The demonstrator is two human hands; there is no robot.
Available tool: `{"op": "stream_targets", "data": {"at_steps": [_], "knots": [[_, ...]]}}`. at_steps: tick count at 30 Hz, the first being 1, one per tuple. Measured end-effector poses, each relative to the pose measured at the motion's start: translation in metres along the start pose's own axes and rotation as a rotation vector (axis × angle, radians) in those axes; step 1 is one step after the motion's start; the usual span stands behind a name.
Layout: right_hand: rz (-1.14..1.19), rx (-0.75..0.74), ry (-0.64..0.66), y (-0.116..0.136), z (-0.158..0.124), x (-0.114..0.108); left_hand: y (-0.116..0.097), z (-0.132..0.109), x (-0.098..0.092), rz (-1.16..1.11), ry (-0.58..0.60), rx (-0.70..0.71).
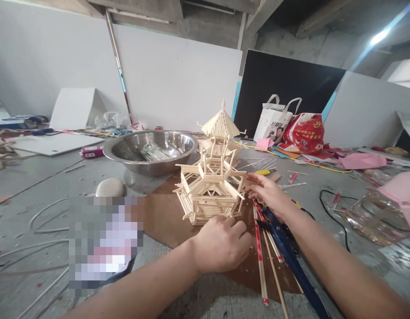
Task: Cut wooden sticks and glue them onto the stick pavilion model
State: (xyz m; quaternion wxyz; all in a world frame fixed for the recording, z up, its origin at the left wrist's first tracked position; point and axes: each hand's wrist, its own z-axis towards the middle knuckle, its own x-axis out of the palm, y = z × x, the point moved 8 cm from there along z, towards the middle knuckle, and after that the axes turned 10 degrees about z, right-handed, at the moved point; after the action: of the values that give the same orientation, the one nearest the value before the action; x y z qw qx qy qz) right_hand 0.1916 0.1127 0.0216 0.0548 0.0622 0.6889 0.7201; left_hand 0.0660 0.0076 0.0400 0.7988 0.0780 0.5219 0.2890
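A pagoda model [211, 186] built of thin pale wooden sticks stands upright on a brown board [161, 212], with a pointed roof on its rear tower. My left hand [221, 243] is closed at the model's front base; its curled fingers hide whatever they may hold. My right hand [266, 191] reaches to the model's right side, fingers stretched out and slightly apart, the tips at the ends of its sticks. Under my right forearm lies a long dark blue tool [288, 252], partly covered. Loose sticks [261, 261], some in red wrapping, lie beside it.
A steel basin [152, 150] holding clear packets stands behind left. A white rounded object [110, 188], a blurred-out patch [107, 248] and pale cables [45, 221] are left. A yellow cutter [262, 172], glass container [374, 219], white bag [271, 122] and red bag [304, 135] are right.
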Motion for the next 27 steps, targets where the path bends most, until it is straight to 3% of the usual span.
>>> {"op": "stream_targets", "data": {"at_steps": [3, 8, 13, 20, 27], "knots": [[0.072, 0.074, 0.095, -0.008, 0.003, 0.011, -0.004, 0.000, 0.015, -0.034, 0.136, 0.047], [0.169, 0.102, 0.301, -0.009, 0.001, 0.026, 0.003, 0.000, 0.022, -0.023, 0.273, -0.070], [0.098, 0.143, 0.199, -0.008, -0.003, 0.017, 0.009, -0.003, 0.026, -0.003, 0.388, -0.208], [-0.027, 0.164, 0.160, -0.008, -0.008, 0.004, 0.009, 0.000, 0.016, 0.005, 0.418, -0.297], [-0.155, 0.115, 0.194, -0.008, -0.010, -0.001, 0.023, -0.004, 0.012, 0.088, 0.483, -0.451]]}}
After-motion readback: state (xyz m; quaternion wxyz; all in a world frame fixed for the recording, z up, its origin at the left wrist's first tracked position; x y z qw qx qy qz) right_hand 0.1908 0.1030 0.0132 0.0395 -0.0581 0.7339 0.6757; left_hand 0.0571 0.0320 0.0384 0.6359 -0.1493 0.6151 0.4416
